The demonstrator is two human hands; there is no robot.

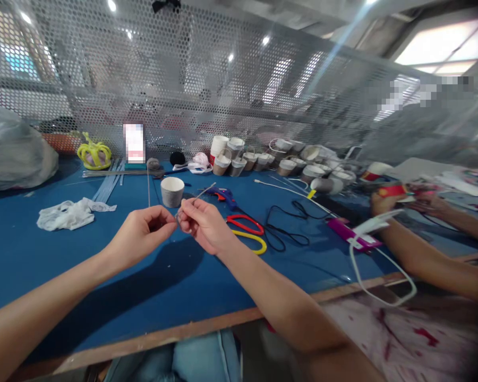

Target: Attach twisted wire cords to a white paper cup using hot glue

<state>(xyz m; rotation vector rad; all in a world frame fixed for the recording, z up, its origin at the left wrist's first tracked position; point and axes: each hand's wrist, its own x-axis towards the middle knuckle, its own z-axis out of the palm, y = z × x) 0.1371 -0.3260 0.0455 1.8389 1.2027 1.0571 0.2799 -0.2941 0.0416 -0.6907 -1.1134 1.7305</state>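
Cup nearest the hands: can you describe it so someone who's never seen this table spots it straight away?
On the blue table, find the left hand and right hand, close together. Just beyond them is the cup, upright, white inside and grey outside. Unlike the cups clustered further back by the mesh screen, it stands by itself.

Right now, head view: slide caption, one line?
Right hand grips a thin stick, left hand close beside it, near a white-rimmed cup on a blue table.

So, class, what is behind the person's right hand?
Past the right hand, a blue glue gun and red and yellow scissor handles show. The scissor blades are covered.
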